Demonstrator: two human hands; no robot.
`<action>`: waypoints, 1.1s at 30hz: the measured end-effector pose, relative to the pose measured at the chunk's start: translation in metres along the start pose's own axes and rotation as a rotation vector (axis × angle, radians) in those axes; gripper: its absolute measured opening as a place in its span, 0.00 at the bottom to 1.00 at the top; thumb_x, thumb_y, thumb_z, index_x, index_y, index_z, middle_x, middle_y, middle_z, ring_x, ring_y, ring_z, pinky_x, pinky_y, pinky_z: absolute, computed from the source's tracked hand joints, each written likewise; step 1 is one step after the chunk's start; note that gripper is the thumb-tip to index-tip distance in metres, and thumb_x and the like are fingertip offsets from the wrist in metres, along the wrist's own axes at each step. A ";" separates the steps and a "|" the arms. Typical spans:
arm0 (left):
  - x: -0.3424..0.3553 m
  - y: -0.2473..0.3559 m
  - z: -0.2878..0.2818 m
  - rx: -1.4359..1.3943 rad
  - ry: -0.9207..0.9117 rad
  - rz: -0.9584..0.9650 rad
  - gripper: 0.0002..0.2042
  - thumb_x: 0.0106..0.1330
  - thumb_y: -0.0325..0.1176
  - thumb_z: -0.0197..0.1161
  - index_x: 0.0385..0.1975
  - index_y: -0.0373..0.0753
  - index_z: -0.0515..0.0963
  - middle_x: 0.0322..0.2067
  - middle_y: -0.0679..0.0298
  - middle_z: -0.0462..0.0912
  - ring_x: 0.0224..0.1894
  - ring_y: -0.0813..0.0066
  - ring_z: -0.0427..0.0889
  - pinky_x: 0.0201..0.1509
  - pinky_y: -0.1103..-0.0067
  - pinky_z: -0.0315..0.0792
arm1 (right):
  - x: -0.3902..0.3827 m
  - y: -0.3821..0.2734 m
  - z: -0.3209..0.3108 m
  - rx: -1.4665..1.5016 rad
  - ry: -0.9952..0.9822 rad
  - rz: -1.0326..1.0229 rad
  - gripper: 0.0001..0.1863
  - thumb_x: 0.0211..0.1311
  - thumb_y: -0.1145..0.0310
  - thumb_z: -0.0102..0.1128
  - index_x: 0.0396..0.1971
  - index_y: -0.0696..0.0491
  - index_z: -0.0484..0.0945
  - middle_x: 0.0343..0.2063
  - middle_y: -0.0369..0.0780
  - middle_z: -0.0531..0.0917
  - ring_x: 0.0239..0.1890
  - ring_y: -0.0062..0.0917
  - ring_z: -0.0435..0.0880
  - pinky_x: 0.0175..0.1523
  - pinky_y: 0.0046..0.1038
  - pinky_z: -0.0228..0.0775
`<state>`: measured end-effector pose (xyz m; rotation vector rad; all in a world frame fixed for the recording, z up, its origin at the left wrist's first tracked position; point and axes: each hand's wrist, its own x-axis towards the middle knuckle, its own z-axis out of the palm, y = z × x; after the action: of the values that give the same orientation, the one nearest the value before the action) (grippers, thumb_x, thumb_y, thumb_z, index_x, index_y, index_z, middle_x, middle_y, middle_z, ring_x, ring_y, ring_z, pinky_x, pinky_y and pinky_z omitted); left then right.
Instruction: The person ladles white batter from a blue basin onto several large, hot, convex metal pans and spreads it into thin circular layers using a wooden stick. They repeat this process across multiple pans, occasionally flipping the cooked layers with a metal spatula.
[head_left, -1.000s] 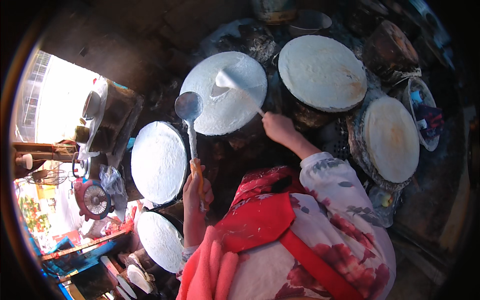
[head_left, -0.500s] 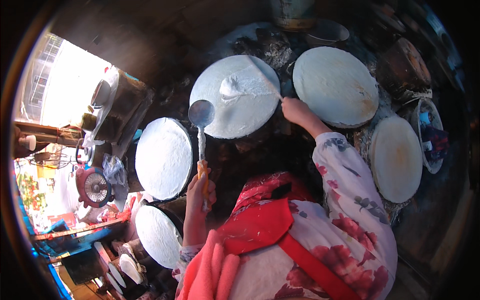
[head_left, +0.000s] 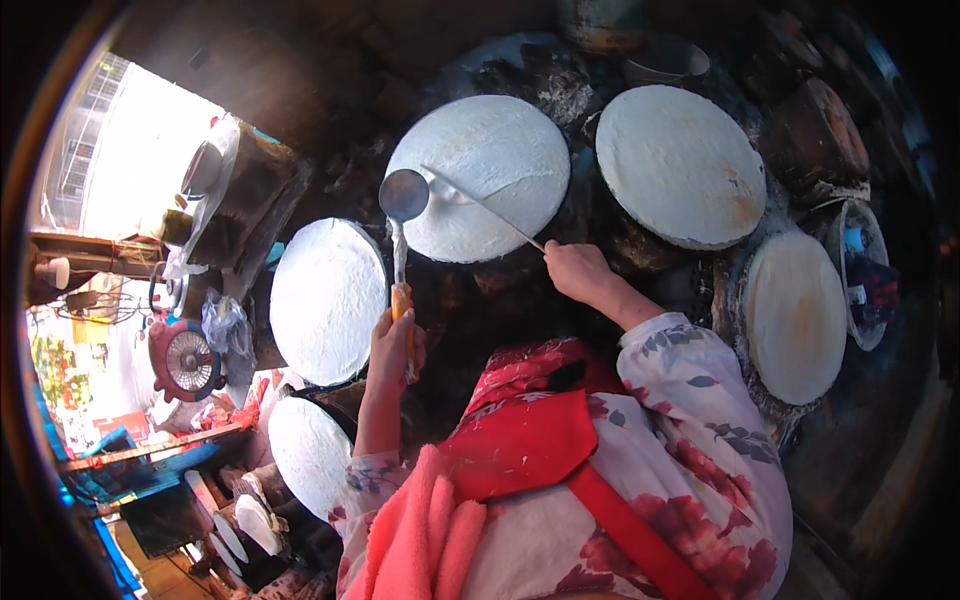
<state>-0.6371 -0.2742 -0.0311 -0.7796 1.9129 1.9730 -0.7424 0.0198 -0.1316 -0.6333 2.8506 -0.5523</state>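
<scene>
My left hand (head_left: 396,338) is closed round the orange handle of a ladle (head_left: 404,195), whose round metal bowl is up at the left rim of the middle griddle. White batter coats that round griddle (head_left: 500,140) in a thin layer. In my right hand (head_left: 578,270) is a thin, flat spreading stick (head_left: 485,207), gripped at its near end. The stick lies slantwise across the griddle's lower left part, and a small lump of batter (head_left: 447,192) sits against it, close to the ladle.
More round white-coated griddles stand around: one upper right (head_left: 680,165), one far right (head_left: 795,318), one left (head_left: 328,300), one lower left (head_left: 308,455). A dark pot (head_left: 815,135) and a clear-rimmed basin (head_left: 862,275) are at the right. A small red fan (head_left: 187,360) stands left.
My right hand has swept the stick left and toward me across the griddle. The batter mound has shrunk to a small lump near the left rim. The ladle stays raised, almost unmoved.
</scene>
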 end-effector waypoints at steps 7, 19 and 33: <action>0.017 0.000 -0.002 0.089 -0.014 0.001 0.12 0.67 0.37 0.49 0.46 0.39 0.63 0.18 0.67 0.69 0.09 0.78 0.68 0.10 0.83 0.62 | -0.056 -0.003 0.049 0.188 0.222 0.356 0.10 0.62 0.62 0.49 0.31 0.55 0.69 0.18 0.49 0.79 0.24 0.46 0.80 0.28 0.46 0.70; -0.004 0.001 -0.014 -0.524 -0.178 -0.050 0.12 0.68 0.39 0.50 0.48 0.44 0.66 0.16 0.71 0.61 0.11 0.83 0.59 0.13 0.84 0.55 | 0.025 -0.122 0.079 0.498 0.171 0.066 0.12 0.63 0.62 0.47 0.29 0.56 0.69 0.20 0.50 0.79 0.25 0.44 0.81 0.28 0.44 0.71; -0.029 0.039 -0.026 -0.706 -0.130 0.084 0.18 0.69 0.37 0.48 0.54 0.35 0.63 0.17 0.70 0.62 0.11 0.84 0.60 0.12 0.87 0.54 | 0.060 0.032 -0.013 0.176 0.232 0.383 0.11 0.61 0.65 0.45 0.31 0.56 0.74 0.29 0.51 0.81 0.35 0.48 0.80 0.37 0.48 0.71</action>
<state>-0.6306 -0.2979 0.0174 -0.7019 1.1729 2.7083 -0.8116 0.0246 -0.1378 0.0121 2.9730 -0.8385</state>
